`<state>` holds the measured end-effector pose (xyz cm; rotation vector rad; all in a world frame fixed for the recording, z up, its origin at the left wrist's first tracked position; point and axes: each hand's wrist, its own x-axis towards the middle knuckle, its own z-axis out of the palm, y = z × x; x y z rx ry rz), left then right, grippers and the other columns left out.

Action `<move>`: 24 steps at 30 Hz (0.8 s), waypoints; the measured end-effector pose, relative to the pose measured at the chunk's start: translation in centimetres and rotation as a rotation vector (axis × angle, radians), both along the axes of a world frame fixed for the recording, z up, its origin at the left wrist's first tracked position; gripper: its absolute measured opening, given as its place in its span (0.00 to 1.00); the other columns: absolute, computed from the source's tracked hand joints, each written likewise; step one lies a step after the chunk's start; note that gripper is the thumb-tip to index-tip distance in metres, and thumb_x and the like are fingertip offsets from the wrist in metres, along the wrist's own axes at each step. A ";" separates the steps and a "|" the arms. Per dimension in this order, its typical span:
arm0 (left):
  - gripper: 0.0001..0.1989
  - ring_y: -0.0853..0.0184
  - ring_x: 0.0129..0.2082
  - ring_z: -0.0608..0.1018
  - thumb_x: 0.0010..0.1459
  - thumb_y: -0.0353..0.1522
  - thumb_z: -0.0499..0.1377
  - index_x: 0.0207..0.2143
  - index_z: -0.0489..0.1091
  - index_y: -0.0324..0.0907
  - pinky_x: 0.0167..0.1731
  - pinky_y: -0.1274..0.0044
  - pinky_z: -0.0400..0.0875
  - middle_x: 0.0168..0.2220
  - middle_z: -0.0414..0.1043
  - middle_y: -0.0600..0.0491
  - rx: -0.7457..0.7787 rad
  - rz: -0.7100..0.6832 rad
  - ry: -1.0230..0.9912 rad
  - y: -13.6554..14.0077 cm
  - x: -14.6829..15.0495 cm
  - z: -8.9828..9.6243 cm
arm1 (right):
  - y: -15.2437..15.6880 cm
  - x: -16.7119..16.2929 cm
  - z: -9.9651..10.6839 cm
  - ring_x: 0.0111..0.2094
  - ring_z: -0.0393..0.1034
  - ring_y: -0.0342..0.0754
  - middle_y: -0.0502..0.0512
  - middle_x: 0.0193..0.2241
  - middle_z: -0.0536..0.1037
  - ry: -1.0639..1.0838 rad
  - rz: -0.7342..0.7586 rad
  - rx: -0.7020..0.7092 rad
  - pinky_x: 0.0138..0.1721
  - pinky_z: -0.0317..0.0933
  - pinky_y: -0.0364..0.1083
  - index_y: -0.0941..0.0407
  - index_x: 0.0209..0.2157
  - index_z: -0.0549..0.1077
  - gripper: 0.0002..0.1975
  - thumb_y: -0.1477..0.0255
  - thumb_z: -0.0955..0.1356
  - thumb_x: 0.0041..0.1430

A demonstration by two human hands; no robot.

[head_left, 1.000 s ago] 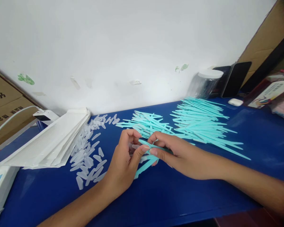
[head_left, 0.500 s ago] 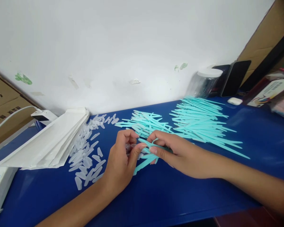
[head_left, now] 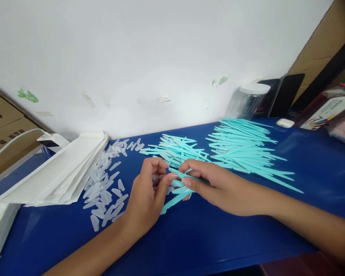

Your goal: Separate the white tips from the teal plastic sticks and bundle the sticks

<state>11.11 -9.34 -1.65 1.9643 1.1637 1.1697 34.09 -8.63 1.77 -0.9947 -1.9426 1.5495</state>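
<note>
While the right hand [head_left: 221, 188] grasps a few turquoise sticks [head_left: 175, 199] just below centre of frame, the left hand [head_left: 146, 195] pinches one near its tip. Loose translucent blades [head_left: 105, 197] lie left of centre, beside white paper sleeves [head_left: 60, 168], on blue tabletop [head_left: 195, 241]. Similar blades show behind left fingers; whether held, cannot tell. Further stick heaps [head_left: 244, 147]: centre and right.

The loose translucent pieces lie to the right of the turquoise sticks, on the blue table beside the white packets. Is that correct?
Not quite: the head view shows the loose translucent pieces left of the turquoise sticks, not right. They do lie on the blue table beside the white packets.
</note>
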 end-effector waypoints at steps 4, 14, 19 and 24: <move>0.07 0.74 0.27 0.68 0.76 0.39 0.57 0.49 0.62 0.49 0.25 0.81 0.64 0.35 0.65 0.60 -0.039 -0.004 -0.024 0.0 0.1 0.0 | -0.1 -0.1 0.2 0.45 0.81 0.51 0.53 0.46 0.80 -0.054 -0.010 0.055 0.42 0.71 0.49 0.51 0.50 0.70 0.11 0.59 0.63 0.79; 0.10 0.69 0.32 0.71 0.79 0.42 0.49 0.52 0.62 0.47 0.30 0.76 0.66 0.38 0.67 0.54 -0.146 -0.054 -0.069 -0.5 0.4 0.0 | -0.6 -0.7 -0.3 0.45 0.80 0.51 0.54 0.47 0.81 -0.091 0.015 0.164 0.43 0.69 0.49 0.52 0.51 0.70 0.13 0.59 0.61 0.80; 0.12 0.66 0.36 0.74 0.79 0.43 0.49 0.54 0.61 0.48 0.35 0.74 0.70 0.41 0.68 0.52 -0.202 -0.104 -0.105 -0.6 0.5 -0.1 | -0.6 -1.0 -0.6 0.46 0.81 0.53 0.57 0.48 0.82 -0.054 0.020 0.145 0.43 0.71 0.50 0.52 0.50 0.70 0.11 0.60 0.62 0.80; 0.13 0.67 0.34 0.73 0.78 0.44 0.51 0.56 0.62 0.49 0.30 0.76 0.67 0.38 0.66 0.54 -0.246 -0.119 -0.205 -0.3 0.4 -0.3 | -0.5 -1.0 -0.7 0.42 0.81 0.52 0.56 0.47 0.82 -0.065 0.003 0.162 0.41 0.71 0.49 0.52 0.50 0.71 0.12 0.60 0.62 0.79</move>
